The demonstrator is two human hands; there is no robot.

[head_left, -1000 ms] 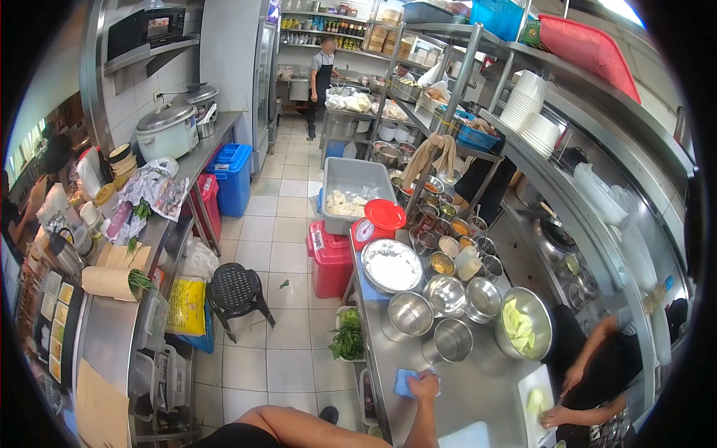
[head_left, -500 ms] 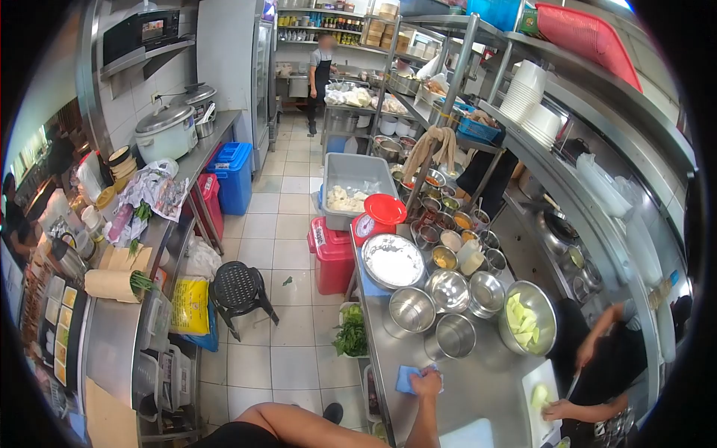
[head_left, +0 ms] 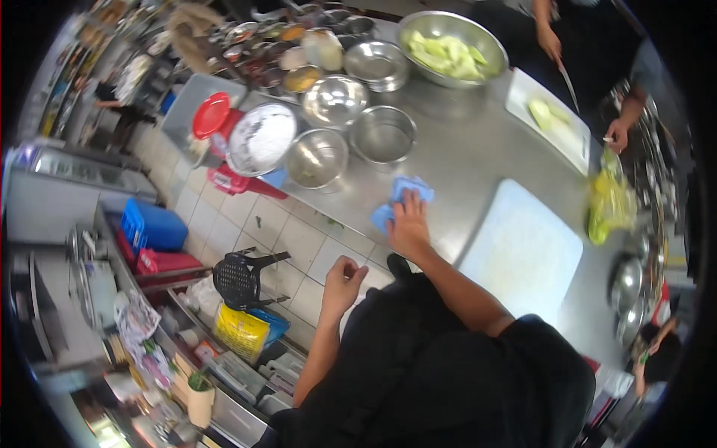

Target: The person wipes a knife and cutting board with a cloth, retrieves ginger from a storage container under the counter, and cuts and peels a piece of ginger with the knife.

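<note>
My right hand [head_left: 410,224] presses down on a blue cloth [head_left: 411,190] at the near edge of the steel table [head_left: 448,142]. Folds of the cloth stick out beyond the fingertips and beside the hand. My left hand [head_left: 343,282] hangs over the floor, off the table, with its fingers curled in and nothing visible in them. Just right of my right forearm lies a pale blue-white cutting board [head_left: 523,254]. Two steel pots, one nearer the edge [head_left: 317,159] and another beside it [head_left: 382,135], stand beyond the cloth.
Across the table a co-worker's hand holds a knife [head_left: 569,86] near a white cutting board [head_left: 549,123] with pale green pieces. A steel bowl [head_left: 452,48] holds cut vegetables. White powder fills a basin [head_left: 261,138] by the red scale [head_left: 212,116]. A black stool [head_left: 237,280] stands on the floor.
The view has turned and tilted down. My left hand now shows. My right hand remains on the blue cloth, its fingers more stretched out. The co-worker's hand has moved off the vegetable.
</note>
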